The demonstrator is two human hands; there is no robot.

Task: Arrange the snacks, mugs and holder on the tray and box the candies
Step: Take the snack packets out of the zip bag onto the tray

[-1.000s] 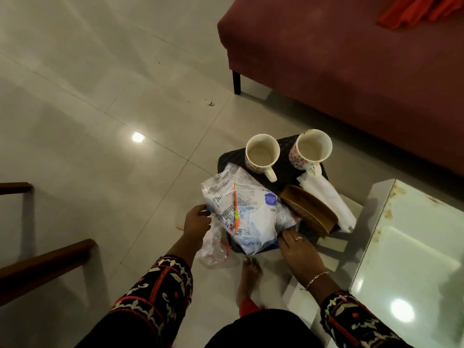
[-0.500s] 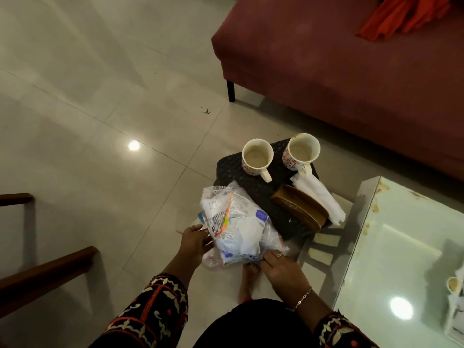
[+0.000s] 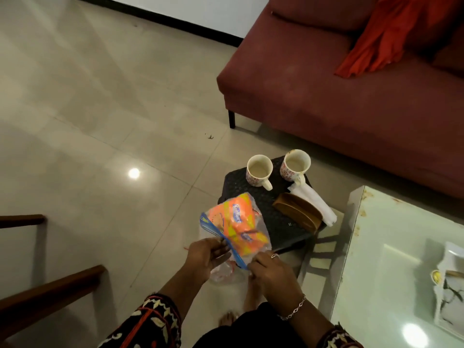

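Sofa [image 3: 339,101] far right, maroon, with orange cloth [image 3: 399,33] heaped on the seat. Glass table [image 3: 391,259] near right, pale, edge running close beside the tray's right side. Wooden chair arms [image 3: 45,297] near left, well apart from the work.

Tray [image 3: 251,182], dark and woven-looking, in the centre, just this side of the sofa front. Left and near-left margin bare; that is the open room for setting anything down. Two mugs [image 3: 259,169] upright at the far edge, side by side, handles turned toward the near side. Brown holder [image 3: 297,213] lying on the right part of the tray, long axis far-left to near-right, white napkins [image 3: 313,204] just beside it on the far-right side, overhanging the tray edge.

Snack bag [image 3: 236,227], clear zip pouch with orange packets inside, held up over the tray's near-left corner, not resting on it as far as can be judged. Blue zip strip running far-left to near-right, nearest end between the hands. Left hand [image 3: 206,259] pinching the strip from the left, fingers closed on plastic. Right hand [image 3: 271,272] pinching the near-right end, fingers likewise closed on the bag. Second clear wrapper [image 3: 223,272] bunched below the hands; whether gripped or merely hanging, cannot tell.

Judgement: bag lies just far of both hands; short push away and slightly right would land it on bare tray, clear of mugs and holder. Candies and box not identifiable here.
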